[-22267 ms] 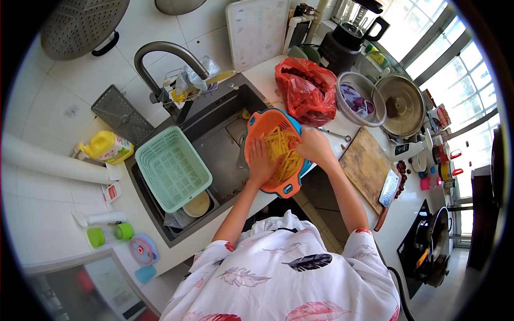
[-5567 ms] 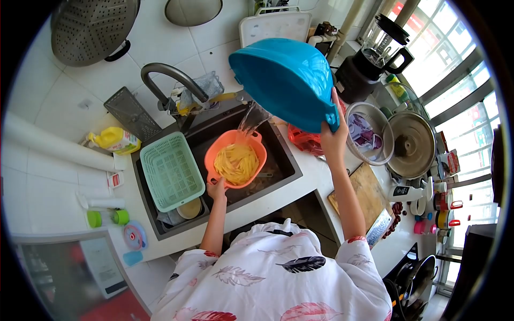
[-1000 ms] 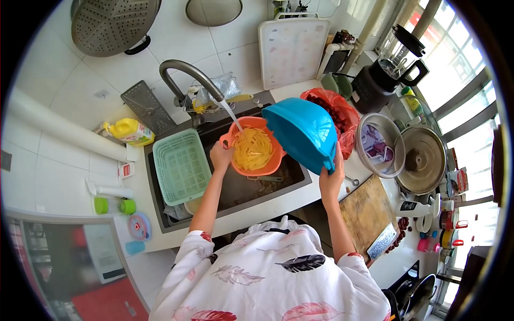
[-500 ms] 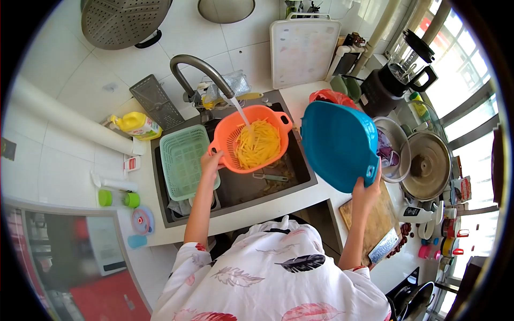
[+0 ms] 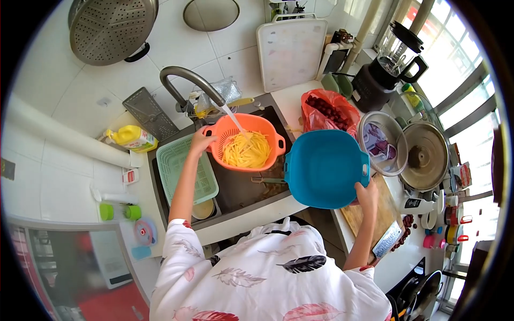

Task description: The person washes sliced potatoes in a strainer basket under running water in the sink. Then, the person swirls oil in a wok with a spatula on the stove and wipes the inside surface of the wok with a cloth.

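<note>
Over the sink [image 5: 235, 190], my left hand [image 5: 201, 143] grips the left handle of an orange colander [image 5: 220, 134]. Yellow strips [image 5: 247, 151] lie inside it, and water runs onto them from the faucet [image 5: 194, 77]. My right hand [image 5: 367, 197] is closed on the right side of a blue basin [image 5: 326, 168], whose open top faces me. The basin is held over the counter edge, right of the colander. A green basket [image 5: 187, 170] stands in the left part of the sink, below my left forearm.
A red bag [image 5: 342, 105] of dark red fruit lies behind the basin. To the right are a bowl with purple pieces [image 5: 381, 147], a metal pot [image 5: 425, 155], a cutting board [image 5: 369, 214] and a cleaver [image 5: 386, 239]. A blender [image 5: 383, 80] stands at the back right.
The blue basin has turned from tipped over to open side up and come closer to me. The orange colander, earlier low in the sink, is now held higher, still under the running water.
</note>
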Available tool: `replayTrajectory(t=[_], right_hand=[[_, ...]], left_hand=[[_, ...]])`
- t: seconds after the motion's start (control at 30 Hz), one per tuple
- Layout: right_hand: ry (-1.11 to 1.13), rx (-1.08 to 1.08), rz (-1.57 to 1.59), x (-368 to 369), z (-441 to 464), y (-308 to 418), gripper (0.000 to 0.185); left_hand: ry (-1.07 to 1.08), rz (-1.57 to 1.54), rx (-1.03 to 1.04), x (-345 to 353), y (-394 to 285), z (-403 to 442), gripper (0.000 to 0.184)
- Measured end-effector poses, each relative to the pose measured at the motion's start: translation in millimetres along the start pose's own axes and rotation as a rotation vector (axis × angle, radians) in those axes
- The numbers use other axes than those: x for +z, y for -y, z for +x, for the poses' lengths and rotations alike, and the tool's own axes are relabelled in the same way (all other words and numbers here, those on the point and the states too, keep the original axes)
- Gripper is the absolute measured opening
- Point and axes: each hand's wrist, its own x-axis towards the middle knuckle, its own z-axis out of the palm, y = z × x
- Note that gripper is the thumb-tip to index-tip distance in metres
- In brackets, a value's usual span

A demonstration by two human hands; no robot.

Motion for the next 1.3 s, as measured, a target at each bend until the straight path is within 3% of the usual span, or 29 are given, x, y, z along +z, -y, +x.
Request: replayTrajectory(t=[0.07, 0.17, 0.37, 0.43, 0.47, 0.53, 0.57, 0.67, 0.7, 0.83, 0.93, 1.0, 1.03, 1.07, 1.13, 1.3], right_hand=[[0.1, 0.095, 0.106, -2, -6, -1, 0.048], [0.062, -0.026, 0.081, -2, -8, -19, 0.045], [0.135, 0.173, 0.086, -1, -25, -6, 0.048], [0.015, -0.071, -0.077, 8, -29, -17, 0.052], [0.019, -0.074, -0.077, 15, -31, -18, 0.052], [-0.247, -0.536, -0.015, 34, -47, -12, 0.06], [-0.294, -0.597, -0.055, 43, -56, -9, 0.062], [-0.36, -0.948, 0.012, 80, -43, -57, 0.064], [-0.316, -0.962, -0.031, 86, -43, -59, 0.064], [-0.32, -0.825, 0.043, 89, -47, -55, 0.06], [-0.464, -0.704, 0.295, 85, -54, -54, 0.056], [-0.584, -0.513, 0.375, 77, -59, -63, 0.052], [-0.613, -0.265, 0.395, 78, -60, -75, 0.045], [-0.558, -0.046, 0.686, 76, -64, -86, 0.032], [-0.474, 0.11, 0.749, 67, -74, -94, 0.022], [-0.359, 0.388, 1.057, 88, -97, -124, 0.026]], left_hand=[[-0.047, -0.048, 0.03, -2, -4, 10, 0.046], [-0.04, -0.153, -0.021, 2, -6, 27, 0.044], [-0.046, -0.407, -0.042, 10, -7, 21, 0.041], [-0.048, -0.411, -0.064, 6, -11, 12, 0.041], [-0.053, -0.413, -0.088, 2, -10, 9, 0.04], [-0.086, -0.371, -0.12, -5, -2, -1, 0.041], [-0.073, -0.377, -0.117, -9, 1, -8, 0.042], [-0.081, -0.317, -0.128, -18, 0, -26, 0.046], [-0.076, -0.316, -0.113, -22, 1, -31, 0.046], [-0.051, -0.348, -0.123, -37, 15, -42, 0.048], [-0.075, -0.355, -0.186, -39, 22, -55, 0.049], [-0.09, -0.359, -0.218, -36, 26, -69, 0.05], [-0.112, -0.383, -0.204, -33, 25, -79, 0.049], [-0.13, -0.409, -0.186, -31, 25, -86, 0.049], [-0.098, -0.488, -0.194, -24, 45, -96, 0.048], [-0.068, -0.65, -0.292, 6, 69, -123, 0.045]])
